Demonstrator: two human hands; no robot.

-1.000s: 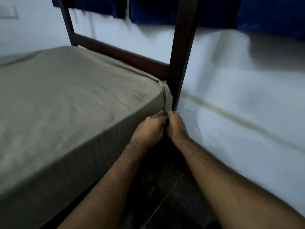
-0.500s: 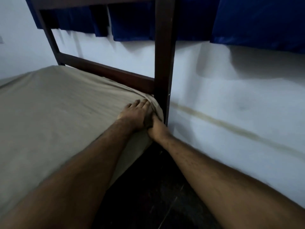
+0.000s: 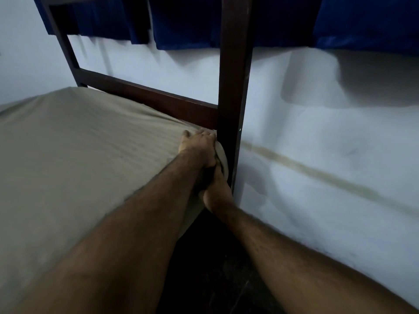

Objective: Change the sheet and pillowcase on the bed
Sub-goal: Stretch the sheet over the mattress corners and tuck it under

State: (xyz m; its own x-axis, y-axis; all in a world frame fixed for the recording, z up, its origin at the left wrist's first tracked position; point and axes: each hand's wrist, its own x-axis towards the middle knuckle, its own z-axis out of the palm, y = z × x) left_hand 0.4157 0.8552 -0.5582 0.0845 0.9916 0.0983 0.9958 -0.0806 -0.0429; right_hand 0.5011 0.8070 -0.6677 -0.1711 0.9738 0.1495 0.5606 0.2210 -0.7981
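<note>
Where the white wall (image 3: pixel 317 155) meets the bed, a grey-green sheet (image 3: pixel 68 166) covers the whole mattress up to its far right corner. A dark wooden post (image 3: pixel 234 87) stands at that corner, with blue curtains (image 3: pixel 186 23) hanging above. The left hand (image 3: pixel 199 145) lies flat on top of the corner, fingers straight and close together. The right hand (image 3: pixel 216 191) is at the side of the same corner, touching the post; its fingers are hidden, so I cannot tell their state.

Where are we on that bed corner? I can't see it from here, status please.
Left hand flat on the sheet at the corner. Right hand low against the mattress side, grip hidden. Bedpost tight beside both.
</note>
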